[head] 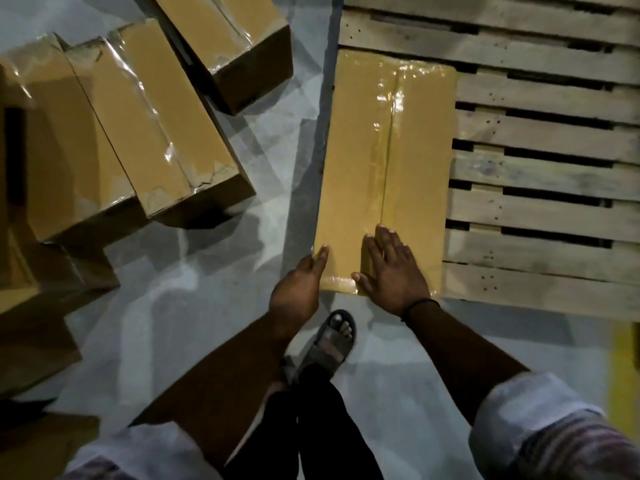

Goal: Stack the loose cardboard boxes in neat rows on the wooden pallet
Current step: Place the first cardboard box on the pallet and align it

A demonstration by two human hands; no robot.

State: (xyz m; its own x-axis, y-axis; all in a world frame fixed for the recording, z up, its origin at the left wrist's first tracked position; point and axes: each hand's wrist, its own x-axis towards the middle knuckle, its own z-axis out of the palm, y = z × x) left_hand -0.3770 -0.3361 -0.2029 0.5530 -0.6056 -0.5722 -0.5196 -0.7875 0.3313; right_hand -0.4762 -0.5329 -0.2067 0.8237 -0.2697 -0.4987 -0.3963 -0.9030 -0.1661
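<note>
Looking down from my head, I see a long brown cardboard box [384,161] lying flat on the pale wooden pallet [540,181], with shiny clear tape down its middle. The box sits along the left edge of the pallet. Its long side goes away from me and its near end is at the pallet's near edge. The pallet's slats show to the right of the box and beyond it, with dark gaps between them. My right hand [391,268] lies flat on top of the box close to its near end, palm down. Its fingers are straight and a little apart, and the thumb sticks out to the left. It holds nothing and just rests on the cardboard. A thin black band [419,306] goes round that wrist. My left hand [299,285] is at the near left corner of the box, and its straight fingers touch the box's left side. It grips nothing. On the grey floor [207,271] to my left lie the loose brown cardboard boxes [138,133], several side by side and touching. They are wrapped in shiny tape, and some have crumpled ends. One more taped brown box [225,39] lies slanted beyond them, apart from the pallet. Between my arms I see my foot in a grey sandal [334,337] on the floor, just beside the near end of the long box. My pale sleeves [540,427] are pushed up my arms. A yellow strip [623,368] shows on the floor at the far right.
</note>
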